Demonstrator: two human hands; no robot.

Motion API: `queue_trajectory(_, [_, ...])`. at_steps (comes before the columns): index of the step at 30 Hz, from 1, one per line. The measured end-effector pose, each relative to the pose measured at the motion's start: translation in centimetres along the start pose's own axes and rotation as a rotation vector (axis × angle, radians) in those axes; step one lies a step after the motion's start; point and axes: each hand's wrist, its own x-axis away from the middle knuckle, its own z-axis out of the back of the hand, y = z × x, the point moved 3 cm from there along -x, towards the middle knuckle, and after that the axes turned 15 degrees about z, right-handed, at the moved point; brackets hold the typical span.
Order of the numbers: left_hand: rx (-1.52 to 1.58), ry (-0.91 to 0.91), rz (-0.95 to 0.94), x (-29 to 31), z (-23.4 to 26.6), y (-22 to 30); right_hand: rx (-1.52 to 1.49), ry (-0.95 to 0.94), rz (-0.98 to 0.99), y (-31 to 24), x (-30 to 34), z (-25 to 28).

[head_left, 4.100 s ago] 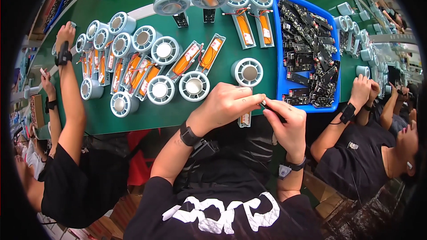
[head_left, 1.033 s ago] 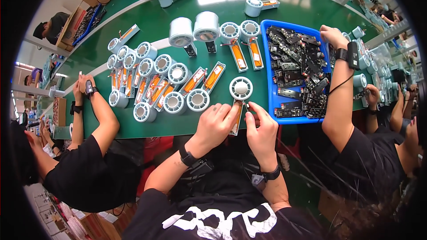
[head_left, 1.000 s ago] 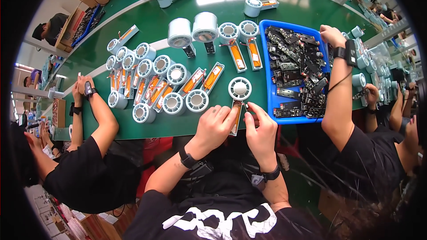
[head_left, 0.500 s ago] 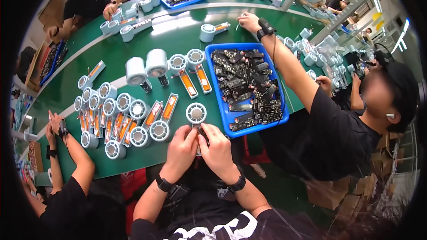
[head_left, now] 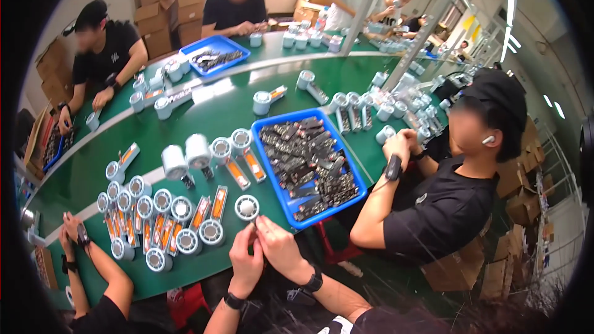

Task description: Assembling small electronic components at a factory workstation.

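Note:
At the table's near edge, a light-blue handheld fan (head_left: pixel 247 208) with a round ringed head points away from me. Its handle runs down to my hands and is mostly covered by them. My left hand (head_left: pixel 246 263) is closed, with fingers and thumb at the handle. From the other side, my right hand (head_left: pixel 281 248) pinches at the same spot, its fingertips meeting the left ones; what lies between them is hidden. Just beyond stands a blue tray (head_left: pixel 360 195) heaped with black circuit boards (head_left: pixel 303 154).
Left of my hands lie several fan bodies (head_left: pixel 162 201) with orange strips in their open handles. Two fans (head_left: pixel 198 151) stand head up behind them. A co-worker (head_left: pixel 442 198) sits close on my right, with another person's arms (head_left: pixel 105 266) at the left. Across the table is a second blue tray (head_left: pixel 213 74).
My view has swung to the right and up. The right-hand co-worker has drawn an arm back from the table, leaving a fan where the hand was. My hands stay at the handle.

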Motion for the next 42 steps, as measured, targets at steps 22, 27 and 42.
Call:
queue_trajectory(22, [-0.567, -0.769, -0.351, -16.1, -20.8, 20.7, 0.339, -0.05, -0.074, -0.5, 0.6, -2.1])
queue_trajectory(27, [-0.537, -0.736, -0.357, -16.0, -21.5, 20.5, 0.508, -0.102, -0.011, 0.1, 1.1, -2.7])
queue_trajectory(42, [-0.191, -0.334, -0.572, -0.8, -0.1, 14.7, -0.081, -0.104, -0.393, 1.8, 1.4, 7.8])
